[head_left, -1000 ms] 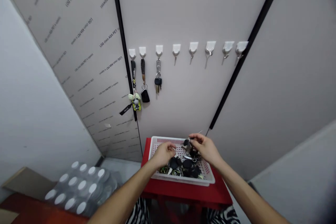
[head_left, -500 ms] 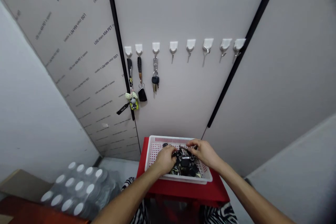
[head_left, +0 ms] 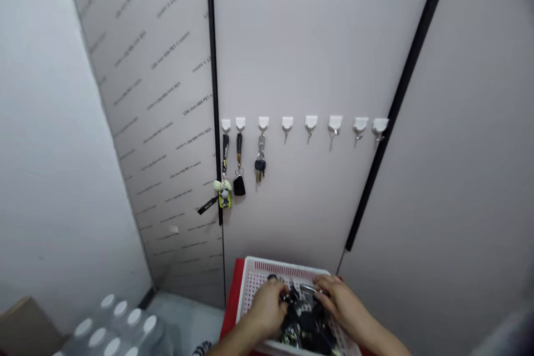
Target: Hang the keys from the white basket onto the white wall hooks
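At the bottom of the view a white plastic basket (head_left: 255,283) rests on a red surface (head_left: 231,303) and holds a heap of dark keys and fobs (head_left: 306,322). My left hand (head_left: 267,308) is in the basket with its fingers curled into the heap. My right hand (head_left: 342,306) is beside it, fingers closed on a key bunch at the heap's top. On the wall above runs a row of white hooks (head_left: 311,122). The three leftmost carry key sets: one with a yellow charm (head_left: 224,194), one with a black fob (head_left: 239,184), one with dark keys (head_left: 260,166).
A pack of white-capped bottles (head_left: 110,328) sits at the lower left next to a cardboard box (head_left: 25,325). Black vertical strips (head_left: 212,94) divide the wall panels. The left panel wears a printed protective film (head_left: 162,94).
The view has tilted up, so the basket and hands sit lower in frame. My right hand came down from above the basket into the heap, and both hands now meet there.
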Demonstrator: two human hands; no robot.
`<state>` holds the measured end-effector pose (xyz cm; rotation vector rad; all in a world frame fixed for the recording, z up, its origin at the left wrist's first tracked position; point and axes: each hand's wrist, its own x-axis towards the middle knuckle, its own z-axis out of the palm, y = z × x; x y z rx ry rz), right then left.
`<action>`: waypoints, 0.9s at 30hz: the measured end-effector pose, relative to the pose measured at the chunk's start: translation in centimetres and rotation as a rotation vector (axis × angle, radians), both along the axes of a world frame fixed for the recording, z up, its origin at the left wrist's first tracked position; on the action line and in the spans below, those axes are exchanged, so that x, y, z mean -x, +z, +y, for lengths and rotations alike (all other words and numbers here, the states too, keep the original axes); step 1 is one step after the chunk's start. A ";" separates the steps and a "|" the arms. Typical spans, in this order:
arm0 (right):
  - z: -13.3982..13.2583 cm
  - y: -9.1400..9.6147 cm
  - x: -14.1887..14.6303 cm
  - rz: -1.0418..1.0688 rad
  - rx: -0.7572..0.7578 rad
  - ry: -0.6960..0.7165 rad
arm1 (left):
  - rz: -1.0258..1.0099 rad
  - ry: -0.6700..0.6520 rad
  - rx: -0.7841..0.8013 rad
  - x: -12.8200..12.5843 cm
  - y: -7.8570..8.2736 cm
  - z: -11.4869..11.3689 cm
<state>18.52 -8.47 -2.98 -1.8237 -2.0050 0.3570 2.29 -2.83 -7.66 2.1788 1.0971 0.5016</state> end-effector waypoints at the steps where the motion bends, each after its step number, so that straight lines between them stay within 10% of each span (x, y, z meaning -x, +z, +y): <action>1: 0.1 0.6 0.0 0.086 -0.010 0.006 | -0.037 0.010 0.026 0.0 0.1 0.1; 10: 3.9 7.2 3.4 0.673 -0.118 0.031 | -0.698 -0.144 0.157 -1.9 7.0 0.9; 21: 12.4 20.5 5.2 0.865 -0.522 -0.174 | -0.863 0.140 0.159 -3.8 19.7 7.1; 27: 15.0 20.4 4.2 0.761 -0.557 -0.292 | -0.637 0.229 0.018 -4.7 20.0 9.7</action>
